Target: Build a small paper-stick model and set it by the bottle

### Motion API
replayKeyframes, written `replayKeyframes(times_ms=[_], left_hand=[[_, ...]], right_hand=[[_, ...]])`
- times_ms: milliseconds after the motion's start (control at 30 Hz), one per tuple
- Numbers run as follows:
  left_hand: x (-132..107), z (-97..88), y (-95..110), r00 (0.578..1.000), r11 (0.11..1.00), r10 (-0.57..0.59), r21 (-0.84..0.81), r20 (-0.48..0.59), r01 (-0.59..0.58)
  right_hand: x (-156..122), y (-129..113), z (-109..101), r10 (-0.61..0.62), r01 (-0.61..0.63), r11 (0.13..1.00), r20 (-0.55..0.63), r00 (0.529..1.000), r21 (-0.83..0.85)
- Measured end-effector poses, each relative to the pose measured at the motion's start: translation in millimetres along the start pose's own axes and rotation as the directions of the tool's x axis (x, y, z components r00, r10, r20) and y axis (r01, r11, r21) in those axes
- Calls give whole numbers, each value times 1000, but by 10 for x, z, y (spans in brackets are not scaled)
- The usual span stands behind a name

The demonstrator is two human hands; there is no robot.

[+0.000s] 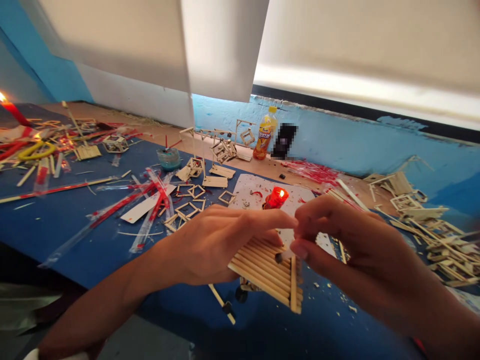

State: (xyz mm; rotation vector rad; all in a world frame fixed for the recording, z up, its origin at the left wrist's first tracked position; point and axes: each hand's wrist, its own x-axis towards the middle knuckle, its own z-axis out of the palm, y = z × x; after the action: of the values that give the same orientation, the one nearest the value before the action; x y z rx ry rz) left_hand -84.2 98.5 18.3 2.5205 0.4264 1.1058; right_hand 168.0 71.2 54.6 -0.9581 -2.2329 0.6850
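My left hand (221, 235) is closed on a small panel of wooden sticks (262, 272) laid side by side, with a crosspiece near its right end. Between the thumb and fingers of my right hand (333, 235) is a short translucent glue stick (287, 255) with a blackened tip. That tip is at the panel's upper face near the crosspiece; whether it touches, I cannot tell. My two hands meet at the fingertips above the panel. Just beyond them a short red candle (276, 197) burns on a white sheet (245, 186).
Small stick frames (187, 205) lie beyond my left hand, beside plastic wrappers (150, 205) and a glass bowl (168, 159). A drink bottle (264, 134) stands by the wall. More stick pieces (450, 250) pile up at the right. Another lit candle (15, 112) is far left.
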Motion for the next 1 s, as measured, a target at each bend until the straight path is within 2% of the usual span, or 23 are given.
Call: replayKeyframes(times_ms=[167,433,833,1000], left_hand=[[-9,24,-17,1000,1000,26,-16,-13,-26],[-19,21,-9,1000,1000,8,1,-10,-8],[8,-15,42,997,996,-76,-36,34,77],[16,-3,16,999,998,-46,-32,23,47]], right_hand=[[9,0,13,24,-24,1000,-19,1000,-10],[-16,-57,11,-37,31,991,-49,998,-131],[-98,-122,-43,-87,89,972,18,996,-216],[-83,-115,-23,-103,106,972,27,994,-208]])
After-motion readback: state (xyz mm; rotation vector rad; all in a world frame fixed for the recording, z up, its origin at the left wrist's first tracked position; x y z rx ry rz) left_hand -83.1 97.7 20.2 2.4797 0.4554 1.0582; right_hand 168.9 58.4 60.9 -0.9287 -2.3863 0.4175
